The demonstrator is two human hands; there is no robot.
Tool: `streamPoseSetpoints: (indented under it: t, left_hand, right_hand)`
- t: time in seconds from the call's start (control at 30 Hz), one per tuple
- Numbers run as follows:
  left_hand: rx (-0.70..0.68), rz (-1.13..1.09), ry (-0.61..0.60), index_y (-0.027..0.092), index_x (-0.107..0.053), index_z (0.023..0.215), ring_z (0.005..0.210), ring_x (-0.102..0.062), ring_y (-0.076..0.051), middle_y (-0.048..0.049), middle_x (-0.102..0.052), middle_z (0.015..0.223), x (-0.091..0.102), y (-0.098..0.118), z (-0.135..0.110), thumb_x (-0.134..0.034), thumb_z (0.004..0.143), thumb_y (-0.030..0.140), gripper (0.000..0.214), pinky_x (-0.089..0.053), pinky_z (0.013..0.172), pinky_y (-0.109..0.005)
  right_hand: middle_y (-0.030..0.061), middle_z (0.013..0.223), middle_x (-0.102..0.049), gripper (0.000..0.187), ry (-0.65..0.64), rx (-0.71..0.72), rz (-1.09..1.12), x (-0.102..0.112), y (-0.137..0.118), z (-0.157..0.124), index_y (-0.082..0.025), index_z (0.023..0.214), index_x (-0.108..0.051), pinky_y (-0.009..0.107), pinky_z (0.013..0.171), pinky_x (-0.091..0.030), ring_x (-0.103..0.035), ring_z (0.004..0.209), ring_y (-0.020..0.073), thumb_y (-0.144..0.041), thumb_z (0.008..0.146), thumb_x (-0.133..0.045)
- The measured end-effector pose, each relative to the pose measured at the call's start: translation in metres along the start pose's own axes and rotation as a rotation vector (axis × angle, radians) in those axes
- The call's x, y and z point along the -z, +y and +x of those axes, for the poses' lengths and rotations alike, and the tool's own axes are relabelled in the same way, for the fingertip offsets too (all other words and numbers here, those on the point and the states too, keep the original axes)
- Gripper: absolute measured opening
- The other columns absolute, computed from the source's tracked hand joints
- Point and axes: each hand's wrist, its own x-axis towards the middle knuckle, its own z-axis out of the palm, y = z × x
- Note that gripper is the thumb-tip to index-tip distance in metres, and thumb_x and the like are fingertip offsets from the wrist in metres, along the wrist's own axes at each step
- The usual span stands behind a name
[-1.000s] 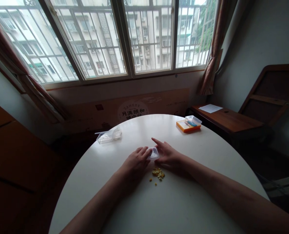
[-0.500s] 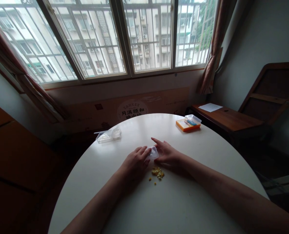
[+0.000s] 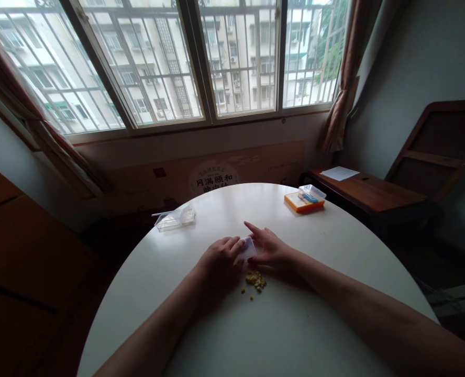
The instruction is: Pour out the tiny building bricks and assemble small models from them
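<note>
Both my hands meet at the middle of a round white table [image 3: 295, 324] around a small clear plastic container [image 3: 247, 248]. My left hand [image 3: 219, 260] grips its left side with curled fingers. My right hand [image 3: 268, 247] holds its right side, index finger stretched forward. The container is tipped slightly. Just in front of the hands, nearer to me, lies a small heap of yellow kernel-like bits [image 3: 255, 280], with a few scattered to its left.
A clear open plastic box [image 3: 175, 218] sits at the table's far left edge. An orange tray with a clear box on it [image 3: 305, 199] sits far right. A wooden side table with a paper sheet [image 3: 339, 173] stands right; windows behind.
The container between my hands has tilted a little more upright; hands stay in almost the same place. The view shifted slightly.
</note>
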Motion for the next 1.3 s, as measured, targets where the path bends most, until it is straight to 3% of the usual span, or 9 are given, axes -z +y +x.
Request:
streamPoseSetpoints:
  t: [0.13,0.3,0.47,0.63,0.8,0.93,1.03,1.13,1.3]
  left_hand:
    - [-0.048,0.000,-0.019,0.016,-0.055,0.120,0.096,-0.065,-0.028,-0.0134,-0.066,0.112,-0.001,-0.006,0.003,-0.054,0.082,0.019,0.038,-0.057,0.082,-0.044]
    - [-0.042,-0.040,0.029,0.015,-0.057,0.120,0.098,-0.066,-0.028,-0.0148,-0.068,0.113,-0.004,-0.008,0.004,-0.047,0.086,0.018,0.035,-0.057,0.085,-0.045]
    - [0.014,-0.153,0.104,0.019,-0.061,0.120,0.100,-0.068,-0.027,-0.0117,-0.070,0.115,0.000,-0.010,0.002,-0.053,0.086,0.020,0.034,-0.057,0.085,-0.042]
    - [0.238,-0.297,0.254,0.020,-0.068,0.108,0.091,-0.070,-0.024,-0.0104,-0.073,0.105,0.008,-0.021,0.001,-0.053,0.094,0.038,0.027,-0.056,0.081,-0.036]
    - [0.524,-0.458,0.365,0.018,-0.066,0.107,0.068,-0.070,-0.019,-0.0063,-0.073,0.081,-0.001,-0.035,0.005,-0.048,0.095,0.043,0.033,-0.055,0.063,-0.029]
    - [0.690,-0.626,0.389,0.017,-0.063,0.100,0.053,-0.066,-0.016,-0.0023,-0.069,0.069,-0.017,-0.039,0.015,-0.049,0.092,0.037,0.026,-0.050,0.051,-0.024]
    - [0.767,-0.743,0.420,0.016,-0.060,0.095,0.047,-0.062,-0.014,-0.0017,-0.067,0.066,-0.026,-0.038,0.024,-0.049,0.090,0.035,0.023,-0.047,0.045,-0.022]
    - [0.789,-0.825,0.489,0.017,-0.057,0.087,0.051,-0.062,-0.013,-0.0018,-0.066,0.069,-0.030,-0.031,0.029,-0.050,0.090,0.036,0.021,-0.049,0.049,-0.022]
    - [0.747,-0.930,0.571,0.018,-0.054,0.088,0.060,-0.064,-0.014,-0.0032,-0.065,0.077,-0.030,-0.013,0.032,-0.050,0.092,0.044,0.027,-0.046,0.047,-0.019]
  right_hand:
    - [0.0080,0.122,-0.063,0.106,0.004,-0.010,-0.009,0.002,-0.004,-0.002,-0.024,0.158,-0.016,0.048,0.104,-0.031,-0.054,0.112,0.0287,-0.037,0.071,-0.075]
    - [0.0088,0.120,-0.063,0.104,-0.017,-0.036,-0.011,0.003,-0.008,-0.002,-0.022,0.157,-0.019,0.051,0.107,-0.028,-0.052,0.113,0.0303,-0.037,0.071,-0.076]
    - [0.0096,0.121,-0.063,0.107,-0.027,-0.056,-0.006,0.004,-0.010,-0.001,-0.021,0.157,-0.018,0.054,0.110,-0.023,-0.052,0.116,0.0307,-0.035,0.069,-0.077]
    - [0.0102,0.127,-0.062,0.109,-0.038,-0.077,0.024,0.005,-0.011,-0.002,-0.021,0.158,-0.015,0.056,0.114,-0.016,-0.048,0.124,0.0325,-0.034,0.069,-0.077]
    - [0.0066,0.127,-0.063,0.114,-0.020,-0.070,0.068,0.002,-0.006,-0.002,-0.024,0.158,-0.008,0.055,0.115,-0.012,-0.049,0.122,0.0315,-0.032,0.068,-0.077]
    - [0.0088,0.126,-0.064,0.119,0.007,-0.057,0.101,0.000,-0.002,-0.003,-0.023,0.159,-0.005,0.055,0.111,-0.021,-0.051,0.115,0.0315,-0.034,0.067,-0.080]
    - [0.0106,0.124,-0.064,0.108,0.015,-0.038,0.143,0.001,-0.001,-0.004,-0.024,0.157,-0.020,0.052,0.107,-0.029,-0.051,0.112,0.0308,-0.030,0.067,-0.080]
    - [0.0121,0.128,-0.060,0.091,0.017,-0.018,0.221,0.002,0.003,-0.006,-0.024,0.150,-0.039,0.051,0.106,-0.034,-0.051,0.116,0.0305,-0.027,0.069,-0.079]
    - [0.0122,0.141,-0.049,0.086,-0.006,0.018,0.398,0.011,0.006,-0.011,-0.025,0.149,-0.039,0.043,0.104,-0.042,-0.051,0.125,0.0279,-0.038,0.074,-0.078]
